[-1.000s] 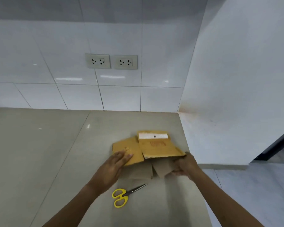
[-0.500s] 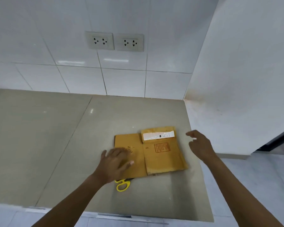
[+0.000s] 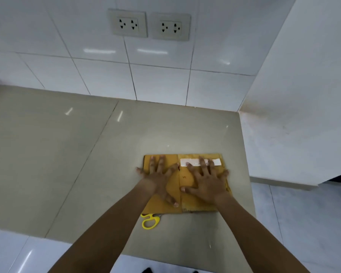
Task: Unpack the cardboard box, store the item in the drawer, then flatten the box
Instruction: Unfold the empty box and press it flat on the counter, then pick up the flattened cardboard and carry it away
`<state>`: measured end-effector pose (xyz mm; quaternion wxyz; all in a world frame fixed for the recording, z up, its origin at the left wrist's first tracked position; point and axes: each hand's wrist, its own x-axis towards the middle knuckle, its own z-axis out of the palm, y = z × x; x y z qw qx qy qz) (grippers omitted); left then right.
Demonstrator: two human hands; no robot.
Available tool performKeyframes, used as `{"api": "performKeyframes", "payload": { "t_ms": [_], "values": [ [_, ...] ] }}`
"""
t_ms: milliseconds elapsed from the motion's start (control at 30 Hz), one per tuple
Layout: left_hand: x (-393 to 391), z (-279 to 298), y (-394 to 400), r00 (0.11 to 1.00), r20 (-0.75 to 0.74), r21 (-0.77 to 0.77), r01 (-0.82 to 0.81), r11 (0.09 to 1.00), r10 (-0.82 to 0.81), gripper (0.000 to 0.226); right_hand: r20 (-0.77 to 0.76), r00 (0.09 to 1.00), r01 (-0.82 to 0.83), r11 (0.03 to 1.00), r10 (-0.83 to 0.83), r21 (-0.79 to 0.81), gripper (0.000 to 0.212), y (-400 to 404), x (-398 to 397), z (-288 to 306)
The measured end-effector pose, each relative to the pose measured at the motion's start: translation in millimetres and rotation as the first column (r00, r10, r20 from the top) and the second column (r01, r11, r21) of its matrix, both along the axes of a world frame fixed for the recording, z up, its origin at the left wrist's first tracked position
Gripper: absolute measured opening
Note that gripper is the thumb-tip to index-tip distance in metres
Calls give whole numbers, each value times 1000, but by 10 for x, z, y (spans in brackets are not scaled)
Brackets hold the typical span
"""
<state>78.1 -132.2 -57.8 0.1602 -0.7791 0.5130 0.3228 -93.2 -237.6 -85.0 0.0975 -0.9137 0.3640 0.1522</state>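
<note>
The box lies collapsed on the surface, near its right front corner, two panels side by side with a white label on the far edge of the right panel. My left hand is spread flat on the left panel, fingers splayed, palm down; my right hand is spread the same way on the right panel, fingertips reaching the label. Neither grip is closed on anything: both are open and pressing, fingers apart.

Change from a second ago: then the flaps stood loose and my right hand was folding the near edge; half a second ago that hand was lifted clear to the right while the left alone rested on the cardboard. Now both palms bear down together and the panels look level, no flap raised.

Reading: this is the flattening step, close to finished. No unpacked item is in view, and no drawer shows, so I cannot confirm storage from here.

Outward: yellow-handled scissors lie at the near edge of the box, blades hidden under the cardboard, which may keep that corner from seating flush. Beyond, a tiled wall carries two sockets.
</note>
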Motion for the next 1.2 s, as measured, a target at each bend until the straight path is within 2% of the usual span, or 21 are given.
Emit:
{"api": "performKeyframes", "payload": {
  "t_ms": [133, 233, 300, 467, 633, 700, 767, 800, 867, 933, 1067, 1133, 1200],
  "values": [
    [80, -173, 85, 1000, -14, -85, 20, 996, -22, 130, 41, 999, -8, 1000, 10, -29, 95, -16, -30, -167],
    [86, -327, 154, 999, 29, -228, 21, 974, -15, 100, 66, 998, -14, 998, 18, -60, 92, -16, -37, -204],
    [71, -394, 173, 998, 61, -315, 26, 949, -7, 88, 74, 997, -9, 998, 14, -55, 92, -23, -43, -205],
    [63, -475, 194, 989, 145, -382, 36, 923, 21, 84, 65, 998, -1, 1000, 3, -30, 94, -27, -22, -193],
    [31, -363, 159, 989, 127, -337, -26, 941, 72, 85, -10, 1000, -1, 992, 3, 122, 100, -75, 16, -48],
    [-8, -284, 148, 983, 81, -365, -126, 922, 167, 88, 108, 990, 64, 979, -86, 193, 93, -111, -29, 23],
    [-94, -213, 123, 916, 53, -435, -337, 835, 397, 91, 316, 909, 210, 953, -272, 217, 81, -128, -135, 83],
    [-139, -183, 107, 838, 63, -466, -455, 759, 542, 93, 385, 845, 315, 928, -370, 201, 74, -137, -196, 101],
    [-212, -139, 95, 656, 82, -453, -646, 615, 750, 101, 413, 721, 547, 823, -556, 153, 64, -147, -309, 129],
    [-256, -129, 102, 586, 73, -417, -717, 558, 807, 98, 364, 650, 653, 735, -667, 182, 58, -149, -380, 160],
    [-226, -78, 110, 584, 33, -387, -741, 549, 811, 92, 366, 644, 603, 740, -672, 299, 61, -161, -420, 215],
    [-171, -15, 127, 543, -56, -348, -798, 493, 838, 91, 431, 605, 560, 743, -669, 367, 60, -205, -449, 277],
    [-114, 63, 165, 541, -158, -337, -816, 470, 826, 88, 485, 569, 501, 748, -664, 436, 56, -246, -490, 347]
  ]
}}
